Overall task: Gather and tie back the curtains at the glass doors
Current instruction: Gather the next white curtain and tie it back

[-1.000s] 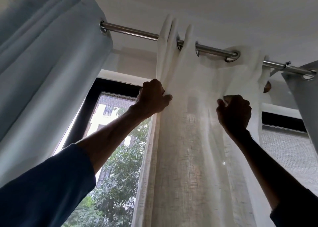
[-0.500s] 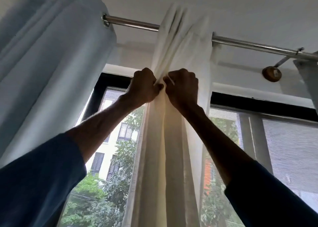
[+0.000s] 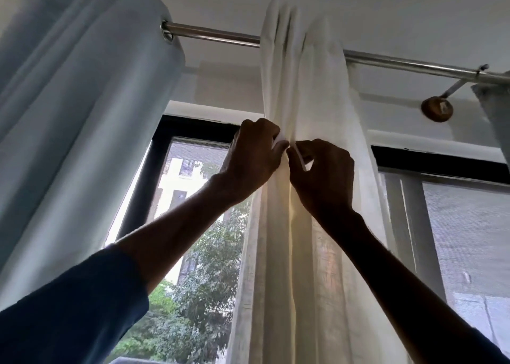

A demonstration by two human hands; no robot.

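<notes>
A sheer white curtain point(image 3: 306, 82) hangs bunched into narrow folds from the steel rod point(image 3: 220, 36), in the middle of the view. My left hand point(image 3: 252, 156) grips the gathered folds from the left, just below the top of the window frame. Touching it from the right, my right hand point(image 3: 323, 176) pinches a thin white strip point(image 3: 299, 158) against the same bunch. A pale blue curtain point(image 3: 82, 121) hangs gathered at the far left of the rod.
Behind the curtains is a black-framed glass door point(image 3: 193, 126) with trees and a building outside. A round wooden bracket point(image 3: 437, 110) holds the rod at the right. The edge of another blue-grey curtain point(image 3: 496, 107) shows at far right. White ceiling above.
The white curtain went from spread wide along the rod to bunched into a narrow bundle. My right hand slid left to meet my left hand and now pinches a thin strip.
</notes>
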